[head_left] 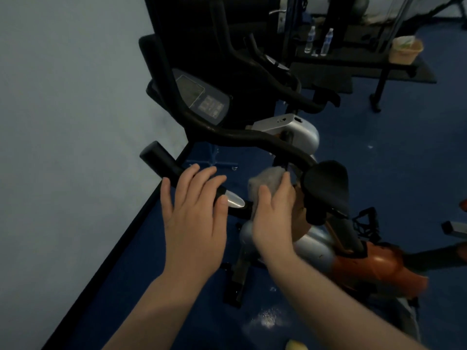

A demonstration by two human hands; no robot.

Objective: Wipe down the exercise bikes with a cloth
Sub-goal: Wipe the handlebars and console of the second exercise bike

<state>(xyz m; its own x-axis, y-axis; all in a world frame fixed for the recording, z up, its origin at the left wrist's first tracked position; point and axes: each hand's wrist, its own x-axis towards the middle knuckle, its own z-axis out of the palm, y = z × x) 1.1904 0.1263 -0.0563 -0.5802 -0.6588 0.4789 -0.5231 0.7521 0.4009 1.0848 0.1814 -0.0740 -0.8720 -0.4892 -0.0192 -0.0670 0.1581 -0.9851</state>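
An exercise bike [310, 243] with a silver and orange body stands on the blue floor below me. Its black handlebar [252, 137] curves across the middle, and a grey console [202, 97] sits above it. My left hand [194, 210] lies on the near black grip with fingers spread over it, beside a silver sensor plate [235, 199]. My right hand [273, 213] grips a grey cloth [265, 178], pressed against the handlebar stem next to the black pad [326, 183].
A pale wall [75, 122] runs along the left with a dark skirting at the floor. Another black machine [217, 46] stands behind the bike. Further back sit two water bottles [318, 41], a beige bin [405, 49] and a black bench frame [379, 72].
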